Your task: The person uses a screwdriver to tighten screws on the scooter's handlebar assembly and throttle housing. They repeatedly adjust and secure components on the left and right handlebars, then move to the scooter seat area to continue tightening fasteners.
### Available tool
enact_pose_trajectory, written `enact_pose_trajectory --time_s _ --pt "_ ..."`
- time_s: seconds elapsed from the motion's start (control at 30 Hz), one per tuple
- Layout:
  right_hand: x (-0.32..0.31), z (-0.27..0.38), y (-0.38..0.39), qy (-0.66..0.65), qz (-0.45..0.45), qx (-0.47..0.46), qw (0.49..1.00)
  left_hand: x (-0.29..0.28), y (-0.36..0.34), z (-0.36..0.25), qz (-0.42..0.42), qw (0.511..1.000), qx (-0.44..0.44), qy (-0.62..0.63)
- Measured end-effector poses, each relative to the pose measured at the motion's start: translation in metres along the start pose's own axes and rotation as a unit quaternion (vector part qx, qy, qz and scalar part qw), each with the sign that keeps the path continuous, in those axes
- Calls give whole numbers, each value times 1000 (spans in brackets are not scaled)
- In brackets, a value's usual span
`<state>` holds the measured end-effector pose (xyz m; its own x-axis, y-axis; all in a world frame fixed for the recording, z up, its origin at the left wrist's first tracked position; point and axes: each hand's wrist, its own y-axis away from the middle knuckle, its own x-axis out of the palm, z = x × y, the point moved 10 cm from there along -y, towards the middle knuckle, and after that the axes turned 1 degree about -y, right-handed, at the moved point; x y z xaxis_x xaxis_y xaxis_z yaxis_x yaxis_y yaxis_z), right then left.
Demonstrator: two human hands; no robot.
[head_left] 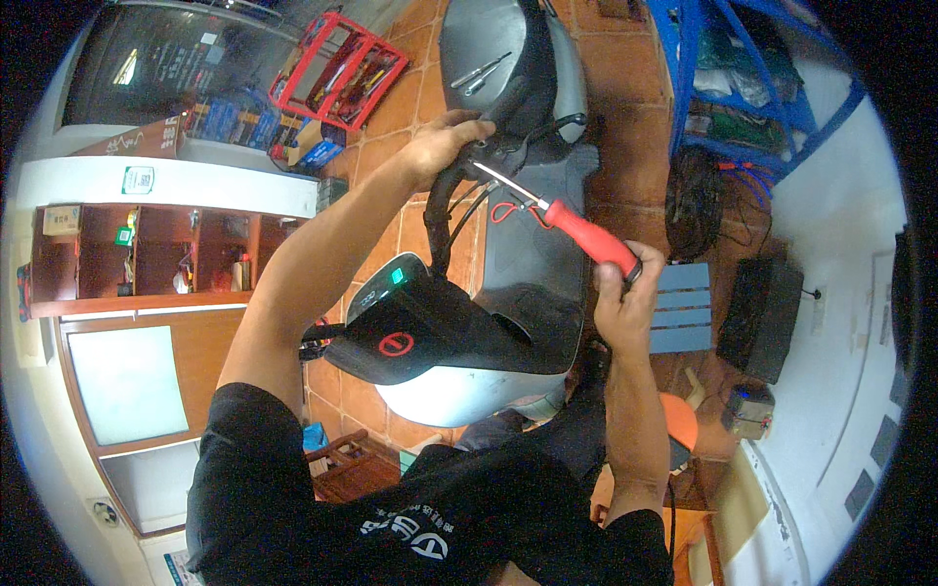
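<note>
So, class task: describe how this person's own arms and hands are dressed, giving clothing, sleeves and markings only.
Both forearms are bare, and the left hand and right hand wear no gloves. I can make out no watch or rings. The person wears a black short-sleeved shirt, its sleeves ending above the elbows, with white printed markings on the chest.

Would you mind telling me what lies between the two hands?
In the head view, the screwdriver spans it: the right hand grips its red handle, and the metal shaft reaches the handlebar grip held by the left hand.

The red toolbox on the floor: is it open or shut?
Open. The red toolbox has its trays spread apart, and tools lie exposed in them on the tile floor behind the scooter.
</note>
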<state>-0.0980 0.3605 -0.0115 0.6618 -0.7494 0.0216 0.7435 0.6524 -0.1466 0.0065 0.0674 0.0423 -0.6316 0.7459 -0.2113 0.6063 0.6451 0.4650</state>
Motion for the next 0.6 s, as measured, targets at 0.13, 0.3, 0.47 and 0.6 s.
enact_pose_trajectory --time_s 0.13,0.3,0.47,0.6 --pt "5 4 -5 -28 13 41 999 -2 -3 4 17 1000 -16 -7" --pt "4 -19 0 -61 -51 110 991 2 1 -2 -9 999 -19 -24" --pt "-3 36 -7 -11 -46 -62 997 -4 -2 10 7 1000 -22 1" --pt "2 29 12 84 -27 -131 988 -3 -1 1 -9 999 -16 -45"
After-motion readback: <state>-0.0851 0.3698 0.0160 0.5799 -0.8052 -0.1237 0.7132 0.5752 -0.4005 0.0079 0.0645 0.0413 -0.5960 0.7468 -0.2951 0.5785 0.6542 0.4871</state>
